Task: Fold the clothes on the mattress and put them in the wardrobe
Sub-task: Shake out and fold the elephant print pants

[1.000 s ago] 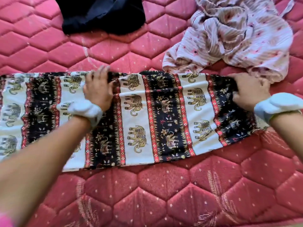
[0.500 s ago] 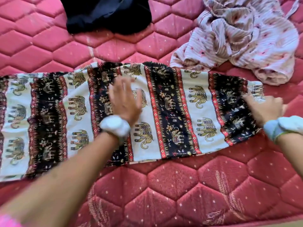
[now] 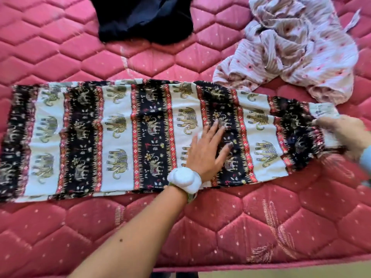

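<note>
The elephant-print garment [image 3: 124,137] is stretched lengthwise from the flat-pressed left hand [image 3: 208,151]; its nearer end is held by the right hand [image 3: 345,135] (grip blurred).

Elephant-print cloth [image 3: 120,137] black, white, red; mattress [image 3: 200,227] pink quilted.

Right hand [image 3: 349,135] blurred, grip unclear.
</note>
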Demonstrator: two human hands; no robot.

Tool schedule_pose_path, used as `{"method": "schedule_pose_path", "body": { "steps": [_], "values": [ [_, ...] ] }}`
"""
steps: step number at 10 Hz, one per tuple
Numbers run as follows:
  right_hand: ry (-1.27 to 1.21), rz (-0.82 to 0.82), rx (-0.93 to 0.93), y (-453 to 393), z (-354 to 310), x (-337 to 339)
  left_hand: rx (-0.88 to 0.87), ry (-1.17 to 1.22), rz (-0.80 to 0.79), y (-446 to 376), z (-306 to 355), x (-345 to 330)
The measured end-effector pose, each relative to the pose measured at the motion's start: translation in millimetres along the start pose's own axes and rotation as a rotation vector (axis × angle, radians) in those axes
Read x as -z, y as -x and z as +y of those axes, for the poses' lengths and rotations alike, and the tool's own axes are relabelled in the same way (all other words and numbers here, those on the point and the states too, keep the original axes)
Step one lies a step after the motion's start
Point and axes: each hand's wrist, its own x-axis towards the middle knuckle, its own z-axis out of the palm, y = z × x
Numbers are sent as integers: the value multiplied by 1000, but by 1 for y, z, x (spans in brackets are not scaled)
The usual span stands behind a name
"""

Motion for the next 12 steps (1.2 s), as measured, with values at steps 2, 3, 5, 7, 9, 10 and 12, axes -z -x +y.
{"method": "schedule_pose_path", "body": {
  "steps": [2, 3, 5, 7, 9, 10, 12],
  "values": [
    [-119, -438, 346, 139, -101, -143, 562, 1524, -200, 26, -35, 115],
    [-182, -849, 405, 219, -140, -227, 487, 1856, -265, 45, -97, 165],
    [122, -761, 556, 260, -137, -345, 794, 1976, 154, 146, -361, 192],
    [640, -534, 761, 264, -95, -388, 679, 1606, 110, 145, -290, 268],
    [656, -417, 872, 282, -98, -429, 564, 1327, 349, 159, -322, 290],
    [728, -447, 886, 290, -100, -454, 712, 1116, 375, 169, -336, 296],
    [802, -340, 999, 296, -94, -482, 580, 245, 457, 157, -337, 301]
  ]
}}
